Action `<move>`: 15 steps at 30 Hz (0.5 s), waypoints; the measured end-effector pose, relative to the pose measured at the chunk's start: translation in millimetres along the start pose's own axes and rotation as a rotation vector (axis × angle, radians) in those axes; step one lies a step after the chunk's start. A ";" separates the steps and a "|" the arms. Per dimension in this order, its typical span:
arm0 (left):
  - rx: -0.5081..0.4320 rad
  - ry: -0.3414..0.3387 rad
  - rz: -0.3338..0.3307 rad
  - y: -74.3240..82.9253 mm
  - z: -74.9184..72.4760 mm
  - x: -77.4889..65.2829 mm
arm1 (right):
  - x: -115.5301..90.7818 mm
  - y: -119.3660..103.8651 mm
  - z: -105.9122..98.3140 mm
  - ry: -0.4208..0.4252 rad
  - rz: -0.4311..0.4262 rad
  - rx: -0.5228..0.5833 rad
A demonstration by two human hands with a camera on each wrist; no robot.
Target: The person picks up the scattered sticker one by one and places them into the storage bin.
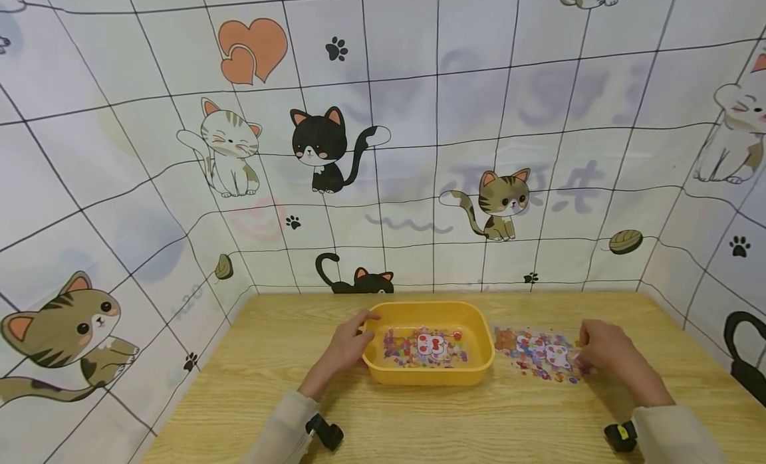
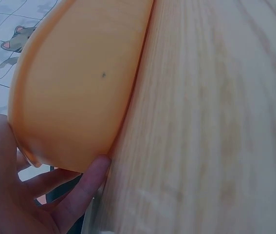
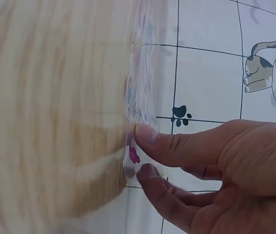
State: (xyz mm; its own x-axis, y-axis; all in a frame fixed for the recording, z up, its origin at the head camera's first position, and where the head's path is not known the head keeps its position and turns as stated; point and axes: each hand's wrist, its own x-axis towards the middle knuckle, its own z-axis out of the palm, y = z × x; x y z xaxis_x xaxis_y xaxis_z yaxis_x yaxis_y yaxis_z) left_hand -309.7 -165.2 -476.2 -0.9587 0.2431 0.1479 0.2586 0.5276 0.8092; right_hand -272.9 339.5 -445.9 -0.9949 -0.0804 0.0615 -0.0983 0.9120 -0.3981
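Note:
A yellow plastic tub (image 1: 427,376) stands on the table, with a clear sheet of colourful stickers (image 1: 431,345) lying inside it. My left hand (image 1: 347,343) grips the tub's left end at the rim; in the left wrist view a fingertip (image 2: 99,165) rests low against its orange-looking side (image 2: 84,83). To the right of the tub lies a second clear sticker sheet (image 1: 556,356) with cartoon figures and small coloured shapes. My right hand (image 1: 613,351) pinches its right edge. In the right wrist view, thumb and forefinger meet at the clear plastic (image 3: 142,92), seen nearly edge-on.
The wooden table (image 1: 269,411) ends at a white gridded cloth wall (image 1: 407,251) printed with cats and paws. Similar walls rise at both sides. A black looped object (image 1: 745,357) shows at the far right edge. Small black cameras (image 1: 326,432) sit on both wrists.

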 end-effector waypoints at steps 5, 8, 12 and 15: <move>0.001 0.001 0.002 0.2 0.4 0.2 | -1.8 -1.8 -0.9 -0.028 0.009 0.037; 0.048 0.017 0.027 -1.1 0.5 1.1 | -1.4 -3.6 -2.5 -0.028 -0.007 0.043; 0.081 0.039 0.047 -3.9 1.0 2.6 | -1.2 -5.9 -7.1 -0.021 -0.018 0.053; 0.074 0.041 0.040 -4.9 1.3 3.0 | -2.2 -6.6 -10.8 -0.012 -0.006 0.056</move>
State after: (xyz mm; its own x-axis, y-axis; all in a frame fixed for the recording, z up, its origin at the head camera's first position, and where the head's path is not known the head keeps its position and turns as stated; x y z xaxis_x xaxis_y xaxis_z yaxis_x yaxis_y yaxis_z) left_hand -313.7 -166.0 -480.4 -0.9511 0.2321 0.2039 0.3034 0.5775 0.7579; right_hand -269.8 338.1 -433.5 -0.9944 -0.0913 0.0530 -0.1054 0.8875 -0.4487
